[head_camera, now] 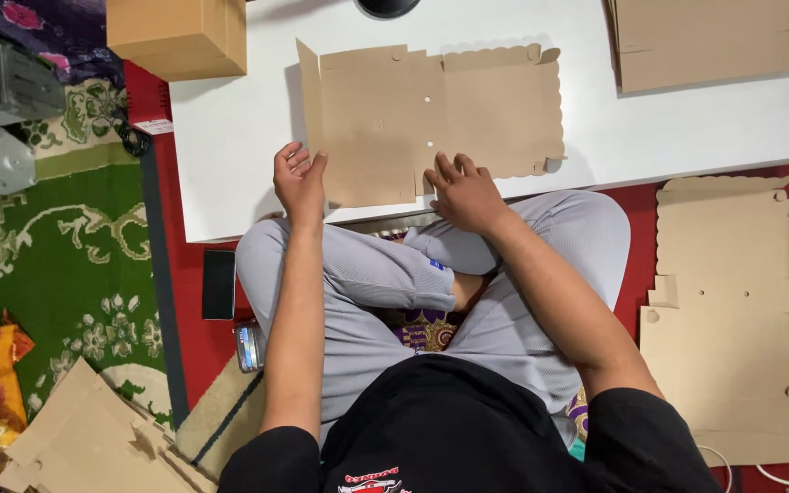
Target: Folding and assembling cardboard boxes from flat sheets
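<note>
Crossed grey-trousered legs (pixel 394 283) are seen below the white table (pixel 230 155), where a flat cardboard blank (pixel 440 110) lies long axis left-to-right, its near edge pressed by the spread right hand (pixel 466 194) and its left flap pinched by the left hand (pixel 299 183).

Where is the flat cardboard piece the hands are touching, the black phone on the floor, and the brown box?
flat cardboard piece (pixel 431 114), head view, on its middle panel.
black phone (pixel 219 284), head view, on its dark screen.
brown box (pixel 175 35), head view, on its front face.
</note>
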